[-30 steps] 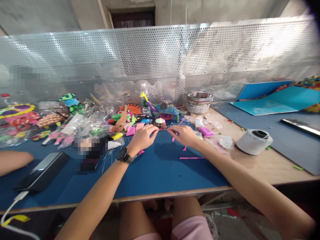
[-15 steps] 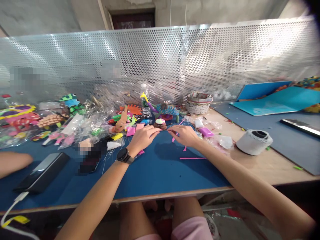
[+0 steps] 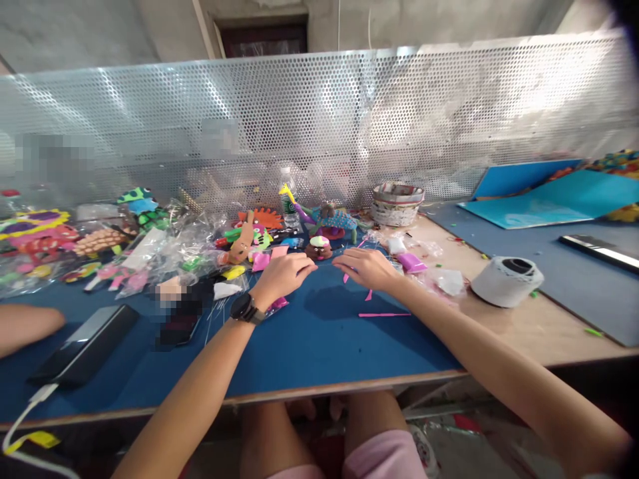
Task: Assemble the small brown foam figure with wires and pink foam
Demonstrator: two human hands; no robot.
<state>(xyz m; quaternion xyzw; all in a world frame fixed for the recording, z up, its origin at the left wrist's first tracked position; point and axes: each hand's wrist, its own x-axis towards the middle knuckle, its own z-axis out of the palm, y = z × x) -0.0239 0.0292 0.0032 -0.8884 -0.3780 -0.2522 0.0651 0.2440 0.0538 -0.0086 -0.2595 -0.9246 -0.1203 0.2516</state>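
Observation:
Above the blue mat, my left hand [image 3: 284, 274] is closed in a pinch, a dark watch [image 3: 244, 309] on its wrist. Facing it across a small gap, my right hand [image 3: 368, 267] pinches too. Whatever lies between either set of fingertips is too small to make out. Just behind the gap sits a small brown clay figure [image 3: 318, 250] with eyes and a pale green and white top. A pink modelling tool [image 3: 384, 315] lies flat below my right hand. Pink pieces [image 3: 369, 295] lie near that wrist, and a pink packet [image 3: 277, 304] is beside my left wrist.
Colourful clay animals and plastic bags crowd the left and back, with a water bottle [image 3: 288, 196] among them. A basket [image 3: 397, 204] and a white roll [image 3: 506, 283] stand rightward. A power bank [image 3: 82, 342] and another person's arm [image 3: 30, 327] are at left.
My hands have drawn slightly apart. The thin strand seen between my fingertips earlier no longer shows. The things on the table have stayed in place.

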